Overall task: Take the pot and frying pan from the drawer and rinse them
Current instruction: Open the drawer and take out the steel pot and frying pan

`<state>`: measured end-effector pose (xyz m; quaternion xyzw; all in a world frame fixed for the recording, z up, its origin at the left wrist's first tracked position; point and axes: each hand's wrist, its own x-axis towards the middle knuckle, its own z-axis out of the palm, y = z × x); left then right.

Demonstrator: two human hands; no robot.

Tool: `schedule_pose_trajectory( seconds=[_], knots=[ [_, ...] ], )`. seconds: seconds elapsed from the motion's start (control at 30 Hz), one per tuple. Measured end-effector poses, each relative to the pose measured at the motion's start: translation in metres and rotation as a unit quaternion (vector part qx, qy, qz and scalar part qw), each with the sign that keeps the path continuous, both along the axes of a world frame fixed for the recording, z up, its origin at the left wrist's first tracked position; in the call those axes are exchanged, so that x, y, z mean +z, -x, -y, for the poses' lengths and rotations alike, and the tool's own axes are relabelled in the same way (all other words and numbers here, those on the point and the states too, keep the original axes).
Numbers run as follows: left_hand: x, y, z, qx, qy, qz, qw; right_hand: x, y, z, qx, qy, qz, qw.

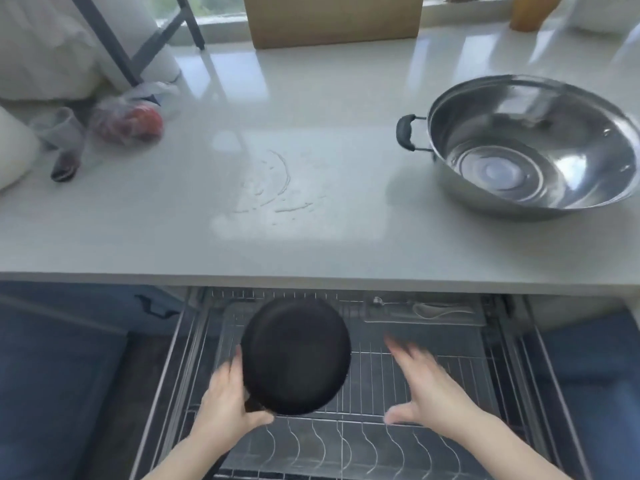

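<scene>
- One round black frying pan (296, 356) is being held above the open pull-out drawer with a wire rack (433, 372), below the front edge of the countertop.
- One left hand (228, 400) is gripping the frying pan at its near-left rim, fingers curling round the edge where the short dark handle stub is showing; thumb lying under the near edge.
- One right hand (424, 386) is hovering over the rack to the right of the pan, fingers spread and straight, touching nothing; its outline is blurring.
- One wide stainless-steel pot with a black side handle (530, 147) is standing upright on the pale grey countertop (311, 133) at the right, well apart from the pan, with a little water lying in its bottom.
- One patch of water streaks (273, 188) is lying on the countertop centre.
- One white spoon (436, 310) is lying in a shallow tray at the back of the drawer.
- One clear plastic bag holding something red (130, 121) is sitting at the countertop's left.
- One brown cardboard box (334, 19) is standing at the back, by the window.
</scene>
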<state>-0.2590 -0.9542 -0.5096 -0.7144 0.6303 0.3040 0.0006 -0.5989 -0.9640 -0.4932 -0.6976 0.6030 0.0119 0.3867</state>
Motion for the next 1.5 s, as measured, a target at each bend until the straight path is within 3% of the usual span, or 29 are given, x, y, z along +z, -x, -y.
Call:
schedule_pose_trajectory(
  seconds=[0.3, 0.43, 0.77, 1.0, 1.2, 1.5],
  knots=[
    [-0.078, -0.011, 0.009, 0.058, -0.015, 0.012, 0.998, -0.09, -0.044, 0.056, -0.001, -0.062, -0.006, 0.998],
    [-0.089, -0.013, 0.003, 0.082, 0.007, -0.007, 0.997, -0.1, -0.051, 0.066, 0.033, -0.071, 0.015, 0.997],
    [-0.102, -0.011, 0.003, 0.126, -0.085, -0.107, 0.983, -0.103, -0.068, 0.073, 0.041, -0.1, 0.136, 0.985],
    [-0.086, -0.023, 0.011, 0.089, -0.107, -0.186, 0.973, -0.087, -0.055, 0.065, 0.001, -0.138, 0.148, 0.979],
    [-0.049, -0.03, 0.033, 0.008, -0.207, -0.177, 0.962, -0.063, -0.047, 0.053, -0.01, -0.167, 0.172, 0.971],
    [0.029, -0.018, 0.028, -0.054, -0.219, -0.147, 0.963, 0.005, -0.025, 0.006, -0.06, -0.127, 0.186, 0.972]
  ],
)
